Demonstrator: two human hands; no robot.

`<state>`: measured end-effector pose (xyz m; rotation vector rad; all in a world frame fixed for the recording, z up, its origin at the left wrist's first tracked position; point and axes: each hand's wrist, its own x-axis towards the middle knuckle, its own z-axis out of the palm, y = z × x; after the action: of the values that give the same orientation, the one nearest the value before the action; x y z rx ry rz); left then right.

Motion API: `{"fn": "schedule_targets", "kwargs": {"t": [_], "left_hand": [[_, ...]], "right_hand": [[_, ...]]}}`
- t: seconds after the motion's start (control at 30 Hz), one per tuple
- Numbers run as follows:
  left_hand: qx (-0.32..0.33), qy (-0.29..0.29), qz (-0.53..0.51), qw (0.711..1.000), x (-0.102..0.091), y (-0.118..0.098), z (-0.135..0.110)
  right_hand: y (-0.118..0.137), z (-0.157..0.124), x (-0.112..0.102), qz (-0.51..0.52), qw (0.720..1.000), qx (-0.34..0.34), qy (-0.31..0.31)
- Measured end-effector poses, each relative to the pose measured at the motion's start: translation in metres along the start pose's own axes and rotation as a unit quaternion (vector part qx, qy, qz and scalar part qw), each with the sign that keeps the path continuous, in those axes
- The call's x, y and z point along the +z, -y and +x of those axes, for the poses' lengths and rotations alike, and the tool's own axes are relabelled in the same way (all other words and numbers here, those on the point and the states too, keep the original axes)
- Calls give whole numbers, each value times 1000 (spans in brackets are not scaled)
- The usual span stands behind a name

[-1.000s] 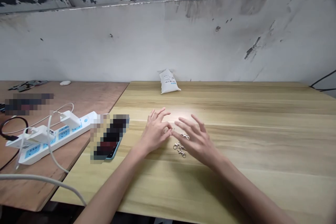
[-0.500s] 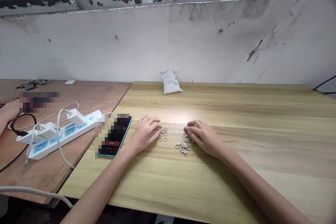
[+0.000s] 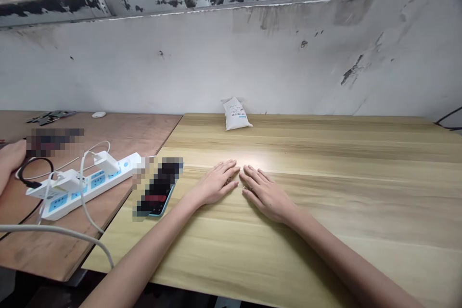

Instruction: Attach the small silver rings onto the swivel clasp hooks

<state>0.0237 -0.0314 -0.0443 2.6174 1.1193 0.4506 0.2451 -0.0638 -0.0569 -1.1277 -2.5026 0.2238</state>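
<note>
My left hand (image 3: 217, 184) lies palm down on the table with its fingers stretched out and slightly apart. Small metal rings (image 3: 228, 181) peek out between its thumb and index finger; the others are hidden beneath it. Facing it across a narrow gap, my right hand (image 3: 267, 196) is also flat and open, its fingers pointing up and left. A bit of metal (image 3: 246, 188) shows by its thumb, and the lobster-clasp hooks are covered by this hand. Neither hand is closed on anything.
A phone (image 3: 166, 202) lies left of my left hand, partly blurred out. Beyond it a white power strip (image 3: 90, 187) with plugged-in chargers and cables sits on the brown table. A white packet (image 3: 236, 114) rests by the wall. Another person's hand (image 3: 12, 156) is at far left.
My left hand has moved right over the rings, and my right hand has moved slightly left and down over the clasps. The fingers of both have flattened out, and the metal pieces are now mostly covered.
</note>
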Motion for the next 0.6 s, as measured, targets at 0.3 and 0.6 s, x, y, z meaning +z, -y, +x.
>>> {"fn": "schedule_targets", "kwargs": {"t": [0.3, 0.6], "left_hand": [[-14, -46, -93, 995, -17, 18, 0], [1, -74, -13, 997, -12, 9, 5]], "right_hand": [[-30, 4, -7, 63, 995, 19, -79], [-10, 12, -14, -74, 993, 20, -89]]}}
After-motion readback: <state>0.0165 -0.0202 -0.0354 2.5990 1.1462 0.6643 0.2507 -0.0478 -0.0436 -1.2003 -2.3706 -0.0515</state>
